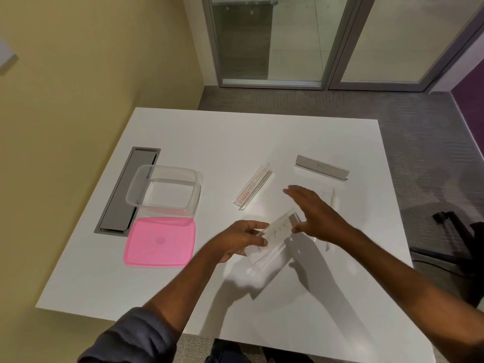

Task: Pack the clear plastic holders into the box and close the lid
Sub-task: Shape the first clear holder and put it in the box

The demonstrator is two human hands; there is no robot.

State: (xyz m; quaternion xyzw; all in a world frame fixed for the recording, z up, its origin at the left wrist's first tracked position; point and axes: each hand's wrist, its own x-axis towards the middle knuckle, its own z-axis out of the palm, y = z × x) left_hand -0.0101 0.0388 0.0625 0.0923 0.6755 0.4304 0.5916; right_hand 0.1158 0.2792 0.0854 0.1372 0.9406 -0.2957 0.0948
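My left hand (242,238) grips a clear plastic holder (275,235) with a handwritten card, held tilted just above the table. My right hand (311,210) hovers flat at the holder's right end, fingers spread, thumb touching it. A second holder (253,189) with a red-printed strip lies diagonally mid-table. A third (322,167) with a grey card lies at the far right. Another clear piece (328,196) shows partly behind my right hand. The clear box (165,189) stands open at the left, with its pink lid (160,241) flat on the table in front of it.
A white table (209,137) carries everything. A grey cable hatch (125,191) is recessed along the left edge, touching the box. A dark chair base (455,231) stands on the carpet to the right. Glass doors are at the back.
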